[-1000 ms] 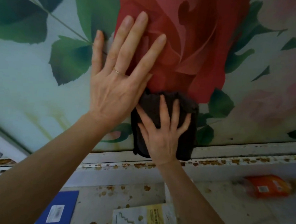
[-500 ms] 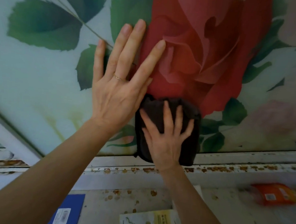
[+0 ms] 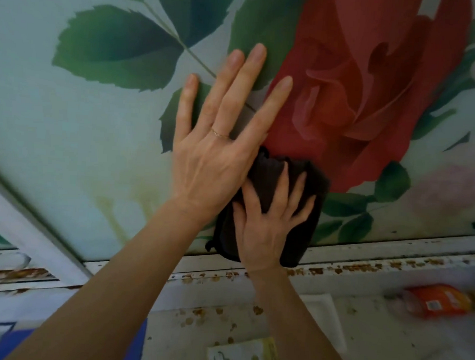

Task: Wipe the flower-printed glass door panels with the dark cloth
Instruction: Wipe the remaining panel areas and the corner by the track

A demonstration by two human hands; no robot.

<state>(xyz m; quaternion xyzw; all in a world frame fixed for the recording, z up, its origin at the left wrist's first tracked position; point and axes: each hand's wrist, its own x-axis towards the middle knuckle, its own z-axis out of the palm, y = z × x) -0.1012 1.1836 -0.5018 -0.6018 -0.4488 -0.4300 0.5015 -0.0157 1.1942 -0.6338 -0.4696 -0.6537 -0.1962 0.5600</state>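
Dark cloth (image 3: 306,233) lies against the flower-printed glass door panel (image 3: 67,143) at its lower edge, centre of the frame, below the red rose (image 3: 358,103). The right hand (image 3: 264,225) presses it with spread fingers. The left hand (image 3: 212,162) lies flat on the glass beside it, fingers straight.

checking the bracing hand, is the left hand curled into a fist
No, the left hand lies flat on the glass panel, fingers straight and spread.
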